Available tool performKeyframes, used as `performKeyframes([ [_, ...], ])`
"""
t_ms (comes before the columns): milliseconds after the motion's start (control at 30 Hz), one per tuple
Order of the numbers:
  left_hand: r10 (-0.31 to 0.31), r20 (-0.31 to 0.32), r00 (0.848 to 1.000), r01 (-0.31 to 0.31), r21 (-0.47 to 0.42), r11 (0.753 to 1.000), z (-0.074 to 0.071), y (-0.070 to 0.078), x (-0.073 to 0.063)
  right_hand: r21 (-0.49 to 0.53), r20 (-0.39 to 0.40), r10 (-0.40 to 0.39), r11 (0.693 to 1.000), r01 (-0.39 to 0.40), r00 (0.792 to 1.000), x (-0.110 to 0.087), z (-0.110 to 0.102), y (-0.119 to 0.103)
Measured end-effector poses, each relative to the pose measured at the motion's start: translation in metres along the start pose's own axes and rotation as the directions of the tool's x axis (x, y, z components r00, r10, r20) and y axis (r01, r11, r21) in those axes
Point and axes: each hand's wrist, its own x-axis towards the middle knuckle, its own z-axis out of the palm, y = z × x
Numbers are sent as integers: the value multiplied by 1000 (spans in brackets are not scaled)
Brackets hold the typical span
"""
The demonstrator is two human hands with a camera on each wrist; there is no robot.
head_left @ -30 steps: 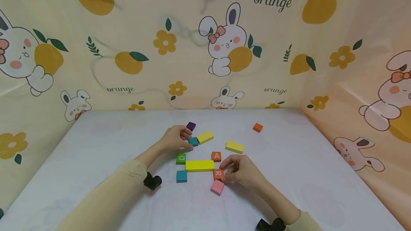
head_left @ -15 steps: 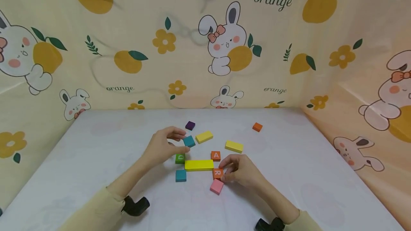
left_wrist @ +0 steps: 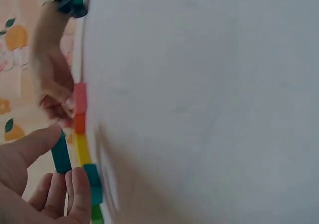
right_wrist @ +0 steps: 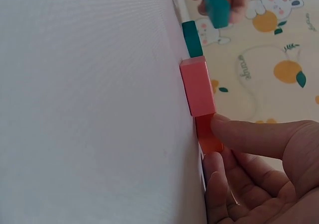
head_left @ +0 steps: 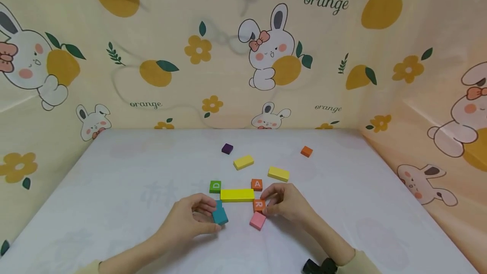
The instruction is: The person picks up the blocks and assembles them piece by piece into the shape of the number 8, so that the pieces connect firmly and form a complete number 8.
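Note:
My left hand (head_left: 186,219) pinches a teal block (head_left: 220,216) between thumb and fingers. In the left wrist view that held block (left_wrist: 61,154) is off the table. Partly hidden behind it in the head view is a second teal block (head_left: 218,203), lying on the table. My right hand (head_left: 291,204) holds an orange block marked R (head_left: 259,205), thumb on one side and fingers on the other. A pink block (head_left: 258,220) touches the near side of the R block. Between the two hands' blocks lies a long yellow block (head_left: 237,195).
A green block marked D (head_left: 215,186) and an orange block marked A (head_left: 256,184) flank the yellow block's far side. Farther back lie two shorter yellow blocks (head_left: 243,162), a purple block (head_left: 227,149) and an orange block (head_left: 306,151). Patterned cloth walls (head_left: 213,109) border the white table.
My left hand has picked up the teal block from beside the far yellow block and carried it nearer, to the other teal block. The right hand stays at the R block.

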Motion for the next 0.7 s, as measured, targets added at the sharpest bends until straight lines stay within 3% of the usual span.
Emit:
performKeyframes([
  [300,-26,-14,1000,27,69,997,6,-8,-5,0,8,-16,1000,16,1000,0,-1,0],
  [700,2,-51,999,4,121,993,8,-13,-6,13,20,-16,1000,16,1000,-2,-1,0],
])
